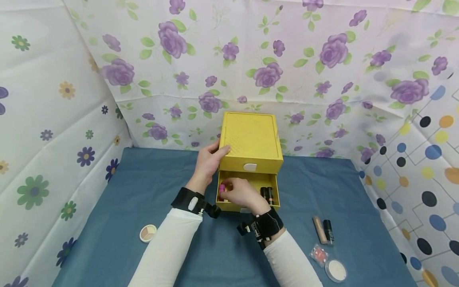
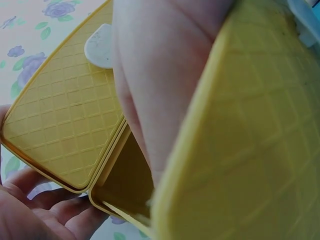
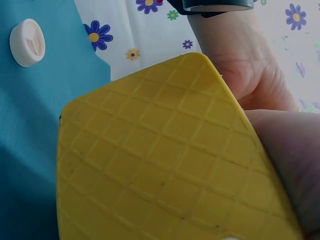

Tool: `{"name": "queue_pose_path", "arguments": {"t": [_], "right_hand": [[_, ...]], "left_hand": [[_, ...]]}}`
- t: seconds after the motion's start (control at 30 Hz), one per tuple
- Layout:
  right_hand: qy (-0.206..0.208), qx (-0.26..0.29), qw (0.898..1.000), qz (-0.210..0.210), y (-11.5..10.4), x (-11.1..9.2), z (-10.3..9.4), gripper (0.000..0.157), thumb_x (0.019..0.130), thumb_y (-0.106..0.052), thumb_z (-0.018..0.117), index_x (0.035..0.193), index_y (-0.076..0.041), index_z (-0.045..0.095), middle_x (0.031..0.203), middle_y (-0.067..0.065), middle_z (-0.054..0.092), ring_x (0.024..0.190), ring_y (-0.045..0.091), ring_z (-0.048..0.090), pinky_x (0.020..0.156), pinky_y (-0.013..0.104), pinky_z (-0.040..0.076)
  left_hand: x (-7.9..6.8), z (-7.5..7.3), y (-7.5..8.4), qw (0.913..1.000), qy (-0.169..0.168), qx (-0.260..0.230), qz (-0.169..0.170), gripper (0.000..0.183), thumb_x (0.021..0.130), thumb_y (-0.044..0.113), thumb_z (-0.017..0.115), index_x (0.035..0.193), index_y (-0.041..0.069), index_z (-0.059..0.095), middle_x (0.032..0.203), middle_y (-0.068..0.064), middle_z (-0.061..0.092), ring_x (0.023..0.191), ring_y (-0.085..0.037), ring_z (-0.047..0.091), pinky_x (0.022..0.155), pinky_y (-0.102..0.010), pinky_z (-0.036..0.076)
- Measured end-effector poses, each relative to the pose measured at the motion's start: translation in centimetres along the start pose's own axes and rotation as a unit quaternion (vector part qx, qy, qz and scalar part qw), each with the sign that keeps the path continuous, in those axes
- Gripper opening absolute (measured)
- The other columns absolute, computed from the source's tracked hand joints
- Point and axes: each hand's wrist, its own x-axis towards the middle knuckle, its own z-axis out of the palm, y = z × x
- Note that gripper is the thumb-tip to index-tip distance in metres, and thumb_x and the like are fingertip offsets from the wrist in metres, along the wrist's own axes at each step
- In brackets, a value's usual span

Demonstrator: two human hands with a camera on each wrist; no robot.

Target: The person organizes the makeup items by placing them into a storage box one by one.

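White sleeves up close, over blue cloth. On that, yellow box with bottom drawer out. Holding box's left side with left hand — thumb on top. Inside drawer with right hand, left of two black tubes — pinching small pink thing at drawer's left end.
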Motion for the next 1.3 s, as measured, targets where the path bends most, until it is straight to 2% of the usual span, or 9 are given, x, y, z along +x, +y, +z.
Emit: {"name": "queue_pose_path", "arguments": {"t": [0.2, 0.37, 0.5, 0.73, 0.9, 0.97, 1.13, 1.2, 1.3], "right_hand": [[0.004, -0.006, 1.000, -0.004, 0.0, 0.0, 0.1, 0.022, 0.095, -0.037, 0.063, 0.104, -0.018, 0.070, 0.074, 0.002, 0.060, 0.061, 0.017, 0.055, 0.050, 0.029, 0.039], [0.008, 0.006, 1.000, 0.003, 0.3, -0.2, 0.1, 0.030, 0.098, -0.040, 0.059, 0.115, -0.018, 0.069, 0.078, 0.003, 0.060, 0.062, 0.018, 0.055, 0.051, 0.029, 0.040], [0.016, 0.015, 1.000, 0.005, 0.4, -0.3, 0.1, 0.036, 0.100, -0.042, 0.056, 0.122, -0.015, 0.066, 0.070, 0.001, 0.054, 0.056, 0.018, 0.053, 0.049, 0.029, 0.038], [0.040, 0.002, 0.999, -0.027, 0.6, -0.1, 0.3, 0.025, 0.101, -0.041, 0.055, 0.096, -0.020, 0.068, 0.057, -0.002, 0.049, 0.048, 0.017, 0.050, 0.043, 0.026, 0.034], [0.056, 0.010, 0.998, -0.040, 0.7, -0.1, 0.2, 0.022, 0.101, -0.038, 0.055, 0.092, -0.022, 0.069, 0.056, -0.002, 0.050, 0.047, 0.017, 0.050, 0.042, 0.026, 0.035], [0.069, 0.015, 0.996, -0.047, 0.7, -0.2, 0.2, 0.021, 0.101, -0.037, 0.056, 0.095, -0.024, 0.070, 0.056, -0.002, 0.050, 0.045, 0.017, 0.049, 0.041, 0.026, 0.035], [0.125, 0.033, 0.989, -0.070, 0.8, -0.4, 0.2, 0.024, 0.100, -0.035, 0.057, 0.113, -0.023, 0.074, 0.062, -0.004, 0.055, 0.046, 0.015, 0.049, 0.041, 0.027, 0.036], [0.153, 0.042, 0.984, -0.083, 0.9, -0.6, 0.3, 0.026, 0.100, -0.034, 0.058, 0.118, -0.022, 0.073, 0.066, -0.006, 0.058, 0.048, 0.013, 0.049, 0.042, 0.027, 0.038], [0.200, 0.055, 0.972, -0.111, 1.0, -0.7, 0.4, 0.027, 0.101, -0.036, 0.058, 0.115, -0.020, 0.075, 0.068, -0.008, 0.060, 0.051, 0.011, 0.051, 0.043, 0.027, 0.041]], "left_hand": [[0.1, -0.1, -0.1, 1.0000, 0.001, -0.003, -0.002, 0.061, 0.088, 0.044, 0.073, 0.143, 0.027, 0.053, 0.143, 0.003, 0.053, 0.121, -0.016, 0.052, 0.105, -0.042, 0.044], [0.1, 0.0, -0.2, 1.0000, 0.000, -0.008, -0.002, 0.062, 0.087, 0.044, 0.074, 0.143, 0.027, 0.053, 0.144, 0.004, 0.053, 0.123, -0.015, 0.050, 0.106, -0.043, 0.043], [0.0, 0.0, -0.2, 1.0000, 0.000, -0.009, 0.001, 0.061, 0.087, 0.045, 0.074, 0.143, 0.027, 0.053, 0.143, 0.004, 0.053, 0.122, -0.014, 0.051, 0.106, -0.042, 0.043], [0.0, 0.0, -0.3, 1.0000, 0.005, -0.008, 0.004, 0.061, 0.087, 0.045, 0.074, 0.142, 0.029, 0.053, 0.142, 0.004, 0.054, 0.120, -0.014, 0.052, 0.104, -0.042, 0.044], [-0.1, 0.0, -0.3, 0.9999, 0.005, -0.009, 0.005, 0.060, 0.087, 0.045, 0.074, 0.142, 0.030, 0.054, 0.142, 0.005, 0.055, 0.121, -0.013, 0.052, 0.104, -0.042, 0.044], [-0.1, 0.0, -0.3, 0.9999, 0.006, -0.008, 0.003, 0.060, 0.087, 0.045, 0.074, 0.142, 0.030, 0.054, 0.142, 0.005, 0.054, 0.121, -0.013, 0.052, 0.104, -0.041, 0.044], [-0.1, 0.0, -0.3, 0.9999, 0.008, -0.009, 0.003, 0.062, 0.087, 0.045, 0.074, 0.143, 0.029, 0.053, 0.143, 0.004, 0.053, 0.122, -0.013, 0.051, 0.104, -0.041, 0.044], [-0.1, 0.0, -0.4, 0.9999, 0.008, -0.010, 0.003, 0.062, 0.087, 0.045, 0.074, 0.143, 0.029, 0.052, 0.143, 0.004, 0.054, 0.122, -0.013, 0.052, 0.104, -0.041, 0.045], [0.0, 0.0, -0.5, 0.9999, 0.007, -0.012, 0.003, 0.061, 0.087, 0.045, 0.074, 0.143, 0.029, 0.052, 0.143, 0.004, 0.054, 0.121, -0.014, 0.053, 0.103, -0.040, 0.045]]}}
